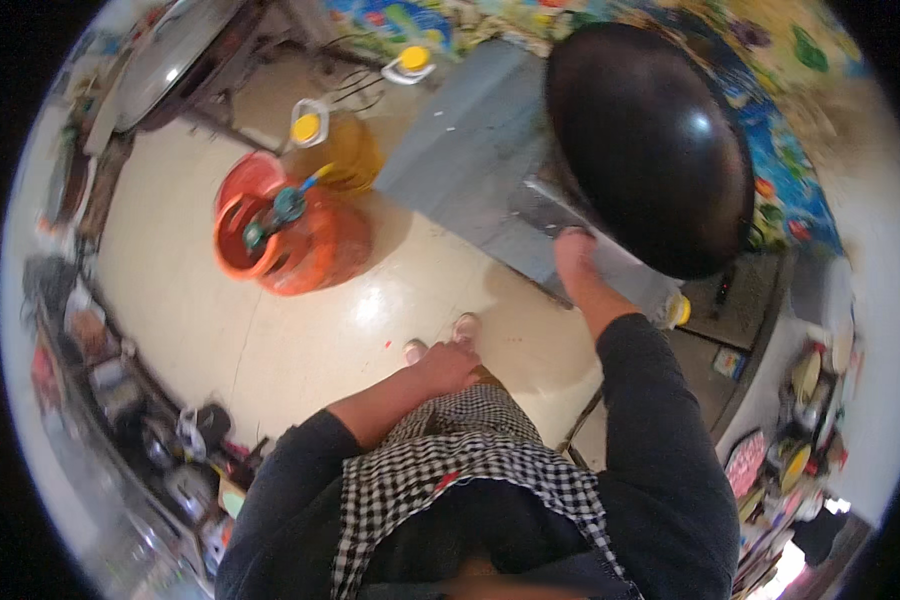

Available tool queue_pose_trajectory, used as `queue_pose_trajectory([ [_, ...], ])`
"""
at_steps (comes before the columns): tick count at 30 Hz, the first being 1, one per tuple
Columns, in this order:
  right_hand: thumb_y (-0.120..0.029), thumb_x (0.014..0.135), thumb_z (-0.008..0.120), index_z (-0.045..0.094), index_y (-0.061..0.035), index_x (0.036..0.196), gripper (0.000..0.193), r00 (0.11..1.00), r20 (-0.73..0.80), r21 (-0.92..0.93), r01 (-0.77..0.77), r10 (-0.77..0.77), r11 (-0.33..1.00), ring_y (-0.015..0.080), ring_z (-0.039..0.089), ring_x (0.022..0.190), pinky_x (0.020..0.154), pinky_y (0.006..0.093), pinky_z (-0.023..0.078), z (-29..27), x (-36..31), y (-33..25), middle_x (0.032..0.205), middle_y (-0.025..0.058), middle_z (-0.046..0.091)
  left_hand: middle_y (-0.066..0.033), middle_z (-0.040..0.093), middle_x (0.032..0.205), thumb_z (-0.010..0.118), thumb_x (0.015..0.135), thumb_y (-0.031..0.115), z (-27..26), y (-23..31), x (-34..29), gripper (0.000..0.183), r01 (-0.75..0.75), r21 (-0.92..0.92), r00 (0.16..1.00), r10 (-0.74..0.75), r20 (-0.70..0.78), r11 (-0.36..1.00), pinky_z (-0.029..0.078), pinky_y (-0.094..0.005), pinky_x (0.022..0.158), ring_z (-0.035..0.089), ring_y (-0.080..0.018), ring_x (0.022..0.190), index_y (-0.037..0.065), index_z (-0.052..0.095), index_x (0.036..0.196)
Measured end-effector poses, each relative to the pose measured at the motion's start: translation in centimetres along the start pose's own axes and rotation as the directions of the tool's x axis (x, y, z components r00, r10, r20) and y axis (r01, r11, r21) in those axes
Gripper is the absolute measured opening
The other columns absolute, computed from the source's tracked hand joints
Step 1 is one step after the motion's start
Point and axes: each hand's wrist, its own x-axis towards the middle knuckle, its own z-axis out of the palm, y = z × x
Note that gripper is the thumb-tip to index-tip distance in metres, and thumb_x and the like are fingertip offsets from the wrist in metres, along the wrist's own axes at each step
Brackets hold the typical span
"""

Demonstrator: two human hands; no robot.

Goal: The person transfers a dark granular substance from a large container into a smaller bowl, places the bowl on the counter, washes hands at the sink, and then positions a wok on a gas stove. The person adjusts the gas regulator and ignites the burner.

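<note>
A large black wok (650, 150) stands tilted with its rounded underside toward me, over a grey metal stove top (470, 130). My right hand (575, 254) reaches to a metal box-like part (550, 205) just below the wok's lower left edge. Its fingers are curled at a small dark piece, too unclear to name. In front of my checked apron (470, 445), my left hand (448, 368) hangs with fingers bent inward; what they hold, if anything, is hidden.
Left of the stove stands an orange gas cylinder (320, 240) with a green valve, beside a yellow-capped oil jug (345, 150) and a red tub (250, 180). A shelf with bowls and utensils (800, 430) lies right; cluttered shelving (140, 400) runs along the left.
</note>
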Motion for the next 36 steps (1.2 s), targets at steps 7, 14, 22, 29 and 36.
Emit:
queue_pose_trajectory([
  [7,-0.025,0.085,0.047,0.061,0.0038,0.094,0.033,0.944,0.073,0.697,-0.279,0.322,0.661,0.0348,0.062,0.083,0.071,0.0442,0.048,0.7,-1.7,1.9,0.09,0.0223,0.063,-0.0148,0.06,0.09,0.057,0.074,0.026,-1.0,-2.8,-2.9,0.025,0.112,-0.084,0.976,-0.126,-0.177,0.99,0.048,-0.0402,0.071,0.059,-0.0319,0.083,0.004,0.061,0.085],
  [14,-0.034,0.083,0.048,0.062,-0.0018,0.087,0.035,0.968,-0.218,0.512,0.006,0.123,0.859,0.0359,0.061,0.081,0.072,0.0453,0.047,4.5,-1.3,2.4,0.084,0.022,0.063,-0.0153,0.059,0.096,0.055,0.077,0.015,-4.4,-12.8,-7.3,0.022,0.065,-0.243,0.821,-0.19,-0.538,0.968,0.046,-0.0407,0.079,0.057,-0.0324,0.091,0.005,0.06,0.096],
  [22,-0.03,0.087,0.049,0.057,-0.0013,0.093,0.03,0.965,0.144,0.482,0.123,-0.217,0.868,0.0286,0.063,0.072,0.066,0.0432,0.048,4.0,-5.5,2.0,0.074,0.0164,0.061,-0.0116,0.051,0.109,0.056,0.077,0.016,-14.5,-30.5,-13.4,0.037,0.642,0.046,0.47,-0.345,-0.812,0.766,0.045,-0.0422,0.083,0.051,-0.032,0.101,0.016,0.052,0.115],
  [29,-0.03,0.085,0.051,0.055,-0.0026,0.086,0.027,0.875,0.448,0.838,-0.34,-0.182,0.427,0.0257,0.061,0.067,0.068,0.0374,0.047,3.9,-13.2,-5.2,0.071,0.011,0.059,-0.0183,0.033,0.133,0.061,0.078,0.033,-14.1,-37.6,-14.6,0.054,0.778,0.138,0.618,-0.708,-0.341,0.613,0.045,-0.0456,0.087,0.041,-0.0359,0.118,0.019,0.039,0.125],
  [36,-0.028,0.083,0.05,0.057,0.0001,0.076,0.03,0.949,0.106,0.846,0.07,-0.296,0.529,0.0361,0.058,0.078,0.071,0.0435,0.046,0.5,-13.6,-8.8,0.081,0.0178,0.061,-0.0214,0.037,0.129,0.055,0.083,0.033,-12.8,-40.2,-14.4,0.042,0.708,0.025,0.614,-0.598,-0.515,0.705,0.05,-0.047,0.075,0.056,-0.0389,0.096,0.013,0.041,0.116],
])
